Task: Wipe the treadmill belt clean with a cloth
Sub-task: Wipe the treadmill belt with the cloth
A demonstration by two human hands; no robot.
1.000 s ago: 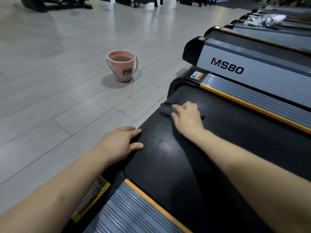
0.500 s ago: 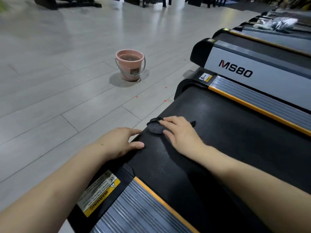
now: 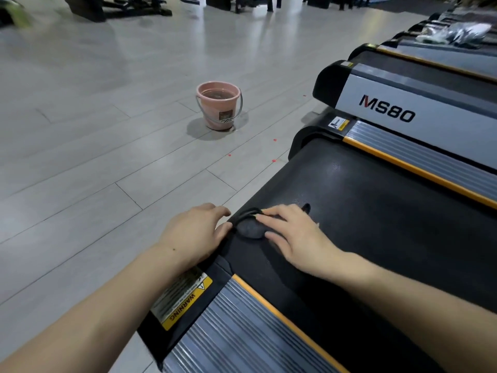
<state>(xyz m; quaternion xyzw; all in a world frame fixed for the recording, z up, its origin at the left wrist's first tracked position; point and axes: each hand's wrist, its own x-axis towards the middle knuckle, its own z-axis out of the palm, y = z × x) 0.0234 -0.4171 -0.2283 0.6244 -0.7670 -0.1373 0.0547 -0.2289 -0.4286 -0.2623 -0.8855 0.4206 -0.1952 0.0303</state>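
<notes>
- Right hand (image 3: pixel 291 232): laid palm-down on a dark cloth (image 3: pixel 250 228), fingers spread and nearly straight, pressing the cloth flat to the treadmill belt (image 3: pixel 376 224). It presses and does not clench.
- Left hand (image 3: pixel 197 232): fingers relaxed and lightly bent, resting on the rear left edge of the belt deck; it holds nothing. Its thumb lies just beside the cloth; whether they touch cannot be told.
- Cloth position: on the belt at its rear left corner, bunched under the right fingers, with a dark fold showing ahead of the fingertips.
- Change from a second ago: the right hand and cloth were then further up and toward the middle of the belt; they have come back toward the left edge, and now sit beside the left hand. The left hand has kept to the same edge.
- Edges: the belt ends just left of the cloth, where grey plank floor (image 3: pixel 94 170) begins. An orange-trimmed ribbed side rail (image 3: pixel 242 332) with a yellow warning label (image 3: pixel 183 300) lies nearest the camera; the opposite side rail (image 3: pixel 419 160) bounds the far side.
- Open room: bare belt stretches to the right of the right hand. A pink bucket (image 3: pixel 219 109) stands on the floor, well apart from the belt. A neighbouring treadmill marked MS80 (image 3: pixel 387 111) lies beyond the far rail.
</notes>
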